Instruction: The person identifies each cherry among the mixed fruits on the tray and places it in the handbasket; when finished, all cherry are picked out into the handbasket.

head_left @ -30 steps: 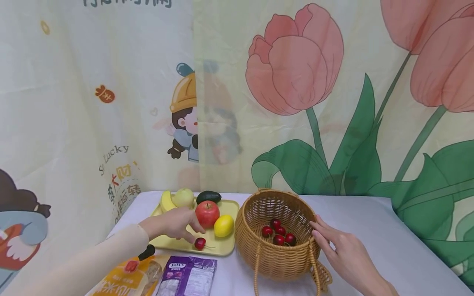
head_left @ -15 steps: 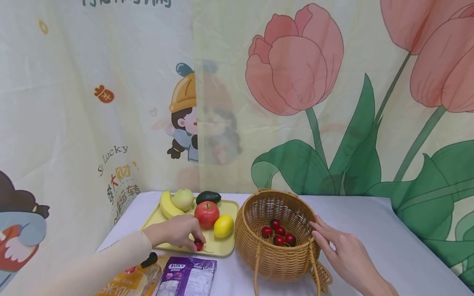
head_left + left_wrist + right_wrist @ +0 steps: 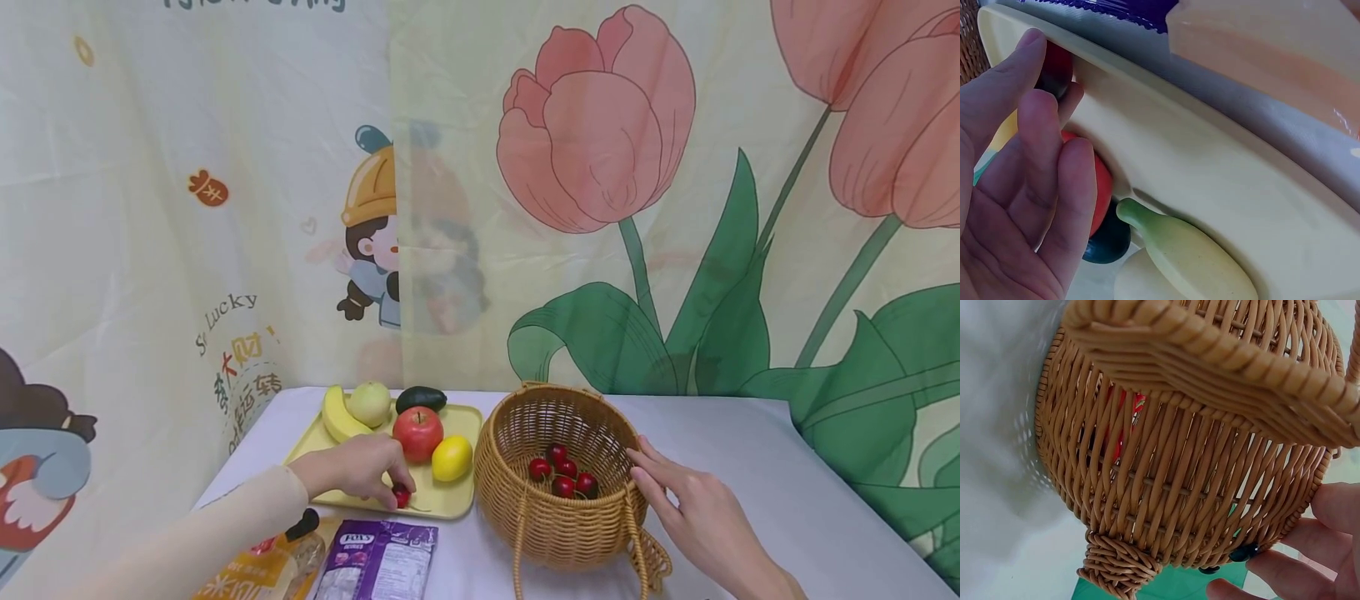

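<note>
My left hand (image 3: 356,471) pinches a dark red cherry (image 3: 402,497) between thumb and fingertips, low over the front of a yellow tray (image 3: 442,505). The cherry's thin stem points right. In the left wrist view the cherry (image 3: 1057,70) shows partly behind the thumb, close to the tray's edge. My right hand (image 3: 701,508) touches the right side of a round wicker basket (image 3: 555,537) at its rim, fingers extended. Several cherries (image 3: 563,485) lie inside the basket. The right wrist view shows those fingers (image 3: 1291,572) against the woven side, beside a black bead (image 3: 1244,552).
On the tray are a banana (image 3: 341,418), a pale green round fruit (image 3: 370,404), an avocado (image 3: 422,398), an apple (image 3: 417,433) and a lemon (image 3: 452,458). A purple packet (image 3: 378,558) and an orange bag (image 3: 273,567) lie in front. A patterned curtain (image 3: 450,358) hangs behind.
My left hand has come down onto the tray's cherry, its fingers closing on it, and has held nearly still since half a second ago. The right hand stays at the basket.
</note>
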Available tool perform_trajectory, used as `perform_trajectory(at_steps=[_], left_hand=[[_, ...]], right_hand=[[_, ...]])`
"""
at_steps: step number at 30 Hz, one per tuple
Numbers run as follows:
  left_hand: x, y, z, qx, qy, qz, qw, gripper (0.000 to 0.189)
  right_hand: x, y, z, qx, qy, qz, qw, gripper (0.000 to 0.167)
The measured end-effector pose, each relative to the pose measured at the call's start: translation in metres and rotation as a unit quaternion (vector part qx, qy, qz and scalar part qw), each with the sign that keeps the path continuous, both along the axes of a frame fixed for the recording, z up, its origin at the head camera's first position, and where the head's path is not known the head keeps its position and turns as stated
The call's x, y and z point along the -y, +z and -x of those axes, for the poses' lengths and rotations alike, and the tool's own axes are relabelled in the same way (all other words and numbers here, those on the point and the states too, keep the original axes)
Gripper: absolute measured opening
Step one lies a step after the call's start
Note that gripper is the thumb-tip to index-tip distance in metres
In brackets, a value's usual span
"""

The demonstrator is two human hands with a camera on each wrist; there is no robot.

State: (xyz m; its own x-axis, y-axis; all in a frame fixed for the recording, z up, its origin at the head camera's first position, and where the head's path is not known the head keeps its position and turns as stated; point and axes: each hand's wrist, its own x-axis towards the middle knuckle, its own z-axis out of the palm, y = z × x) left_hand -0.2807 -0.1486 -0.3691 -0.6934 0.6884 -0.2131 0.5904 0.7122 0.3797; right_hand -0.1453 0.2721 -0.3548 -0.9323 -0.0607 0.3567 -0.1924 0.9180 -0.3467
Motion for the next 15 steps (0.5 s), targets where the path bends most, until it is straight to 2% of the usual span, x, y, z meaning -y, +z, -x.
perform_trajectory(at_steps=[10,15], left_hand=[[0.001,0.002,0.003,-0.010,-0.008,0.004,0.9999,0.028],[0.004,0.012,0.003,0.003,-0.010,-0.009,0.9999,0.026]], right_hand=[[0.000,0.001,0.000,-0.002,-0.003,-0.002,1.0000,0.044],[0.000,0.001,0.000,0.009,-0.005,-0.002,0.9999,0.044]])
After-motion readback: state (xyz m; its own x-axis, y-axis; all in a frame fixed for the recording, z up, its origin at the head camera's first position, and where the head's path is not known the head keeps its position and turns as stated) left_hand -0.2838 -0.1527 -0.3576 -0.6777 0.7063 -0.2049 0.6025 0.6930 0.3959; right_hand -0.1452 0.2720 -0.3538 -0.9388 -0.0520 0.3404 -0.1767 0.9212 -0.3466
